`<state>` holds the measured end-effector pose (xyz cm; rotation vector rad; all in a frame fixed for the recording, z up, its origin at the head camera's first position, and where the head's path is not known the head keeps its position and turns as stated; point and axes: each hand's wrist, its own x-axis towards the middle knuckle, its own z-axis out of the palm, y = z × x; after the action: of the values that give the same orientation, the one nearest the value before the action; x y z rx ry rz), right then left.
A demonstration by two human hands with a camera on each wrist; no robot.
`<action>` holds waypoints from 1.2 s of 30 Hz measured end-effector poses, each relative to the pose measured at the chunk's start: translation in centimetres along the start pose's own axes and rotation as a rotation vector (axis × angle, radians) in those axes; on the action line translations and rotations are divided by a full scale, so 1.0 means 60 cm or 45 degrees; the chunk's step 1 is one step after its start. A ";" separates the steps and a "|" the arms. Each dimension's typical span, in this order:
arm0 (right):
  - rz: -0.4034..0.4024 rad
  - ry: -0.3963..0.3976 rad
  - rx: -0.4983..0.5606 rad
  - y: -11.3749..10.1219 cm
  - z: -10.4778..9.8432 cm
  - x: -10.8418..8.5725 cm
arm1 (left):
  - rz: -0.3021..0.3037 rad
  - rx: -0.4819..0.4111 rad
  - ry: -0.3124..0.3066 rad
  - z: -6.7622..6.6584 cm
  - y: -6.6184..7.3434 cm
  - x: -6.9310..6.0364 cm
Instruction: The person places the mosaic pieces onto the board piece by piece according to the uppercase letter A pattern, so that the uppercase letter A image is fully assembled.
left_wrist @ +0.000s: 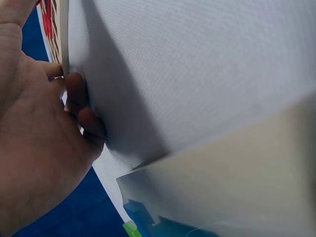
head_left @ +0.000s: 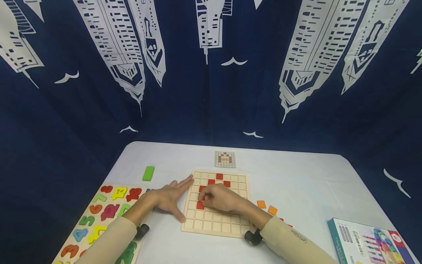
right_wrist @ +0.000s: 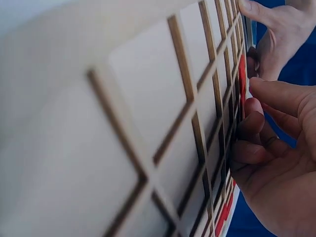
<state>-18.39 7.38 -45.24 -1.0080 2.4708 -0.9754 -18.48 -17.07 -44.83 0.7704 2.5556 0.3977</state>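
Note:
A square wooden grid board (head_left: 219, 232) lies on the table, with several red square tiles (head_left: 219, 176) set in its cells. My left hand (head_left: 169, 198) is spread along the board's left edge, fingertips near the upper corner and thumb near the lower one. Over the board's left part, my right hand (head_left: 219, 198) has bent fingers, their tips down beside a red tile (head_left: 200, 205). In the right wrist view, the thumb and fingertips of the right hand (right_wrist: 281, 143) are close to red tiles (right_wrist: 242, 74); whether they pinch one is hidden.
A small pattern card (head_left: 225, 159) lies behind the board. Loose orange tiles (head_left: 261, 204) and partly covered red ones are by my right forearm. A number puzzle board (head_left: 77, 234) sits left, near a green block (head_left: 148, 173). A picture box (head_left: 369, 242) stands front right.

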 end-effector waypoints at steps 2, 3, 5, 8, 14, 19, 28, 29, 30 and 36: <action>-0.002 -0.010 0.001 0.004 -0.007 -0.005 | 0.000 -0.004 0.001 -0.001 0.000 0.000; -0.006 -0.015 0.003 0.006 -0.011 -0.007 | 0.002 -0.008 0.003 -0.001 0.001 0.000; -0.009 -0.017 0.011 0.010 -0.022 -0.013 | 0.002 -0.003 0.001 -0.002 0.001 0.000; 0.014 -0.010 0.030 0.016 -0.039 -0.024 | 0.005 -0.002 0.004 -0.002 0.001 0.001; 0.077 0.019 0.039 0.040 -0.071 -0.051 | -0.004 0.000 0.012 -0.001 0.001 0.001; 0.107 0.039 0.002 0.068 -0.096 -0.080 | -0.006 -0.013 0.013 -0.001 0.003 0.000; 0.251 0.053 -0.046 0.101 -0.139 -0.132 | 0.019 -0.022 0.019 0.001 0.001 0.003; 0.273 0.060 -0.056 0.105 -0.142 -0.136 | 0.022 -0.022 0.021 0.002 0.000 0.003; 0.290 0.068 -0.065 0.108 -0.145 -0.139 | 0.023 -0.025 0.021 0.002 0.000 0.004; 0.364 0.107 -0.082 0.135 -0.158 -0.155 | 0.019 -0.034 0.020 0.005 -0.002 0.005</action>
<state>-20.56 22.73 -43.75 -0.6178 2.6358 -0.8661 -18.64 -16.93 -45.22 0.7802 2.5548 0.4435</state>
